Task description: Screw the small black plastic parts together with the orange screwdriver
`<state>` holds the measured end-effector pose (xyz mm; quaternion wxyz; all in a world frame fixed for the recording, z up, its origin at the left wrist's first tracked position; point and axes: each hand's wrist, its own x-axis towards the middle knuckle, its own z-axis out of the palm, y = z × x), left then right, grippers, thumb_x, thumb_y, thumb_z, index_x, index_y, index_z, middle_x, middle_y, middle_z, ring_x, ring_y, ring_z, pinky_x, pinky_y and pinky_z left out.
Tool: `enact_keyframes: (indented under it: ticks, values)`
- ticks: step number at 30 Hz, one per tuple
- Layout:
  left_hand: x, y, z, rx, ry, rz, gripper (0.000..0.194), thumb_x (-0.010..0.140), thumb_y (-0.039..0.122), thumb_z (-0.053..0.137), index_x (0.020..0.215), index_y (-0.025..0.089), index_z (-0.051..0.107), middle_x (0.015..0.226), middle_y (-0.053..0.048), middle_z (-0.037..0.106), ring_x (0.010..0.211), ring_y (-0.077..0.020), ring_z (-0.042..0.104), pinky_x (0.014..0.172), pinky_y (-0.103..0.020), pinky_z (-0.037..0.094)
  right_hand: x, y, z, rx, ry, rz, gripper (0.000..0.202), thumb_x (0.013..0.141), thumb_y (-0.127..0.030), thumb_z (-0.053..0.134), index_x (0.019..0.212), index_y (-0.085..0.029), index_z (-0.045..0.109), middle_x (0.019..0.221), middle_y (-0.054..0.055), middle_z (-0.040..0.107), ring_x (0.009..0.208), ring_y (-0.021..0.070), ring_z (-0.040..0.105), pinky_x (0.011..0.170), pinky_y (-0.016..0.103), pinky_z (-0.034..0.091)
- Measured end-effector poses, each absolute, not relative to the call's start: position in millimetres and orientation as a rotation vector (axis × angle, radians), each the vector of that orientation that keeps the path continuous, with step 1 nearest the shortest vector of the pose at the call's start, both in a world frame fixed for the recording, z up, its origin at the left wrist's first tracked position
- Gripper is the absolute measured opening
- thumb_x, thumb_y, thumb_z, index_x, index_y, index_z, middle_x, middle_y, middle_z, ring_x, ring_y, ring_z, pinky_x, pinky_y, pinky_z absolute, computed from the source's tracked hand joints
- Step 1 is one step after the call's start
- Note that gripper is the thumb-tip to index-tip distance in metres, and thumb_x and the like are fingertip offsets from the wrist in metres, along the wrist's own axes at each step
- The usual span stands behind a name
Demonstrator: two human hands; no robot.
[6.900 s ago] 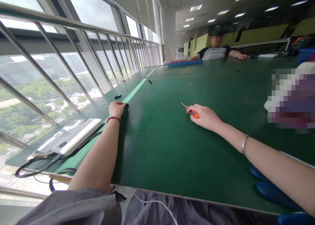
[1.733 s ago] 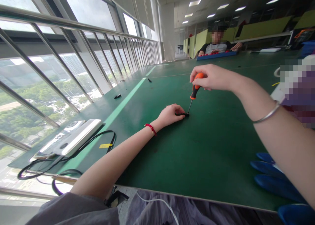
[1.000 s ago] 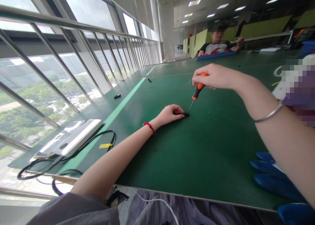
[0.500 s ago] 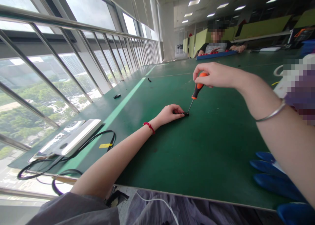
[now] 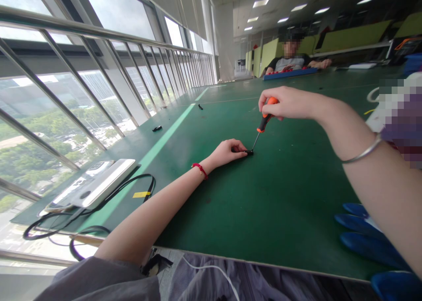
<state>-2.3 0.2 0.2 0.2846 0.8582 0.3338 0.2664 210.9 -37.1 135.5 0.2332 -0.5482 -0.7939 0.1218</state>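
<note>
L hand (image 5: 227,153) rests on the green worktop (image 5: 290,195), fingers pinched on a small black part (image 5: 249,152) lying flat; its R end pokes out past the fingertips, the rest is mostly hidden by the hand. R hand (image 5: 286,102) is up above & to the R of the L fingers, own fingers clamped round the orange/black handle of a screwdriver (image 5: 263,124). Shaft slants down-left from R fingers, tip at the part's exposed end, just beside L fingertips; exact contact pt too small to tell.

Red bracelet (image 5: 200,171) on wrist behind L fingers; silver bangle (image 5: 364,154) on R forearm.

Small black piece (image 5: 157,128) sits well L of L fingers, a bit farther out; 2nd dark piece (image 5: 200,107) beyond them, also L. White power bank (image 5: 107,184) & black cable (image 5: 153,182) w/ yellow tag (image 5: 141,195) are well L & nearer the body. Blue gloves (image 5: 371,244) lie R of both hands' fingers, near side, partly under R forearm in view.

Far beyond the fingers: another person (image 5: 290,63) behind a blue tray (image 5: 290,74) w/ red bits.
</note>
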Motion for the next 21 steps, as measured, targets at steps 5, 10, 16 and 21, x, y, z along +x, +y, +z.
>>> enact_keyframes:
  ticks: [5, 10, 16, 21]
  values:
    - [-2.5, -0.1, 0.4, 2.299, 0.876, 0.722, 0.023, 0.078, 0.034, 0.065, 0.084, 0.013, 0.068, 0.085, -0.005, 0.067, 0.072, -0.0125, 0.058, 0.067, -0.024, 0.047, 214.2, -37.0, 135.8, -1.557, -2.208, 0.359, 0.034, 0.086, -0.049, 0.045, 0.071, -0.021, 0.058, 0.049, 0.000, 0.045, 0.046, 0.0137, 0.042, 0.054, 0.031, 0.033]
    - [-2.2, -1.2, 1.1, 2.283, 0.880, 0.736, 0.023, 0.077, 0.035, 0.066, 0.083, 0.012, 0.068, 0.083, -0.005, 0.067, 0.071, -0.0127, 0.058, 0.066, -0.025, 0.047, 212.3, -37.9, 136.4, -1.530, -2.181, 0.255, 0.018, 0.074, -0.036, 0.063, 0.083, -0.021, 0.059, 0.062, 0.000, 0.053, 0.051, 0.0122, 0.045, 0.054, 0.029, 0.034]
    - [-1.9, 0.5, -0.5, 2.275, 0.876, 0.739, 0.024, 0.077, 0.036, 0.067, 0.082, 0.012, 0.068, 0.084, -0.005, 0.067, 0.071, -0.0122, 0.057, 0.066, -0.024, 0.046, 210.8, -40.3, 136.2, -1.527, -2.181, 0.392, 0.037, 0.087, -0.052, 0.043, 0.076, -0.020, 0.057, 0.052, -0.001, 0.043, 0.045, 0.0111, 0.039, 0.052, 0.030, 0.031]
    - [-1.6, 0.3, -0.4, 2.272, 0.888, 0.743, 0.025, 0.076, 0.037, 0.067, 0.082, 0.012, 0.068, 0.084, -0.005, 0.067, 0.070, -0.0119, 0.056, 0.065, -0.024, 0.045, 210.3, -39.1, 136.8, -1.496, -2.182, 0.271, 0.017, 0.077, -0.034, 0.060, 0.085, -0.020, 0.056, 0.065, 0.000, 0.053, 0.052, 0.0113, 0.044, 0.056, 0.029, 0.033]
